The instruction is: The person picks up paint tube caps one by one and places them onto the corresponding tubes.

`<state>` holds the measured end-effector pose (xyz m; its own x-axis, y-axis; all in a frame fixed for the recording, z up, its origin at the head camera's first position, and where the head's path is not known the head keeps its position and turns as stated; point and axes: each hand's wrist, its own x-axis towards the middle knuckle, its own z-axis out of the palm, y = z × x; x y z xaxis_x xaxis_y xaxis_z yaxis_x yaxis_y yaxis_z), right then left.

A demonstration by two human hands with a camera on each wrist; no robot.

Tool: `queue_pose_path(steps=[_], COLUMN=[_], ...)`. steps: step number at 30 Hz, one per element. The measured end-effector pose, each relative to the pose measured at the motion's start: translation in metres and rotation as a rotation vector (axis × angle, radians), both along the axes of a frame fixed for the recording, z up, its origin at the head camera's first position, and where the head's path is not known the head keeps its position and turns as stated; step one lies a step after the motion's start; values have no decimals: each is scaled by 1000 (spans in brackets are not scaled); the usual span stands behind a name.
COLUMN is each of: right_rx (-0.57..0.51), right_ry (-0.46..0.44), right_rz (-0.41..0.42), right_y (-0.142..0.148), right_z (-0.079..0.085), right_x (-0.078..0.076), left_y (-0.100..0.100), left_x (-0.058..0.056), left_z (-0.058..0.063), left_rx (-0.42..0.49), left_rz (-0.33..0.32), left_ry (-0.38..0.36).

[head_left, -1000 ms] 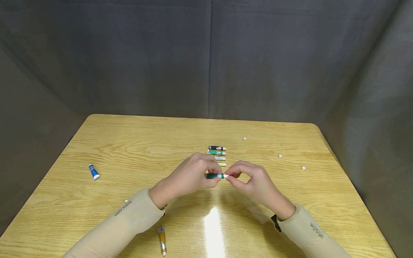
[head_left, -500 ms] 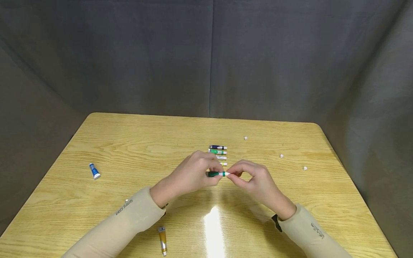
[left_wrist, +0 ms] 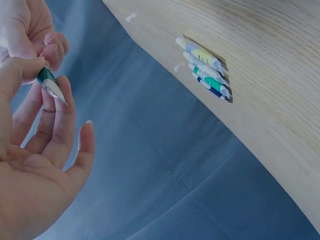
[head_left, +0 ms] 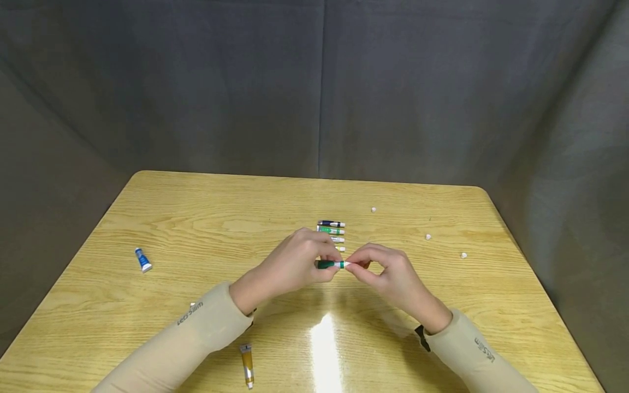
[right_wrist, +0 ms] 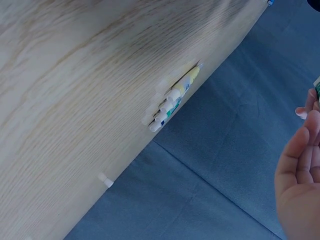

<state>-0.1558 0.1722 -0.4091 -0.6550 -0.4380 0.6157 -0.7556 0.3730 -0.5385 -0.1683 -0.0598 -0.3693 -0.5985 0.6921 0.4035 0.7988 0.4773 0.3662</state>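
Observation:
In the head view, my left hand (head_left: 295, 262) pinches a dark green paint tube (head_left: 324, 265) between thumb and fingers, level above the table. At the tube's white capped end, the thumb and fingertips of my right hand (head_left: 388, 273) pinch the tip and partly cover it. The left wrist view shows the crimped end of the same green tube (left_wrist: 51, 86) sticking out from the left fingers. Just beyond the hands lies a row of tubes: dark blue (head_left: 331, 224), light green (head_left: 331, 231), a whitish one (head_left: 338, 240) and a yellow one (head_left: 340, 249), partly hidden by the left hand.
A blue tube (head_left: 143, 260) lies far left, and an ochre tube (head_left: 248, 367) near the front. Small white caps (head_left: 373, 209) are scattered at the right. A small white object (head_left: 193, 304) shows beside the left sleeve. Dark curtains surround the wooden table (head_left: 221, 202).
Both hands stay in nearly the same place on the green tube. Only slight finger shifts show at its white end, and the view has moved a little.

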Motion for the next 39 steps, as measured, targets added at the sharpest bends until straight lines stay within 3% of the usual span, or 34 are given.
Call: queue_pose_path(steps=[13, 39], right_rx=[66, 52], right_ry=[-27, 9], right_rz=[11, 35], right_y=[2, 1], right_z=[-2, -2], right_x=[1, 1], left_y=[0, -1], left_x=[0, -1], left_z=[-3, -6], left_rx=[0, -6], left_rz=[-2, -15], left_ry=[22, 25])
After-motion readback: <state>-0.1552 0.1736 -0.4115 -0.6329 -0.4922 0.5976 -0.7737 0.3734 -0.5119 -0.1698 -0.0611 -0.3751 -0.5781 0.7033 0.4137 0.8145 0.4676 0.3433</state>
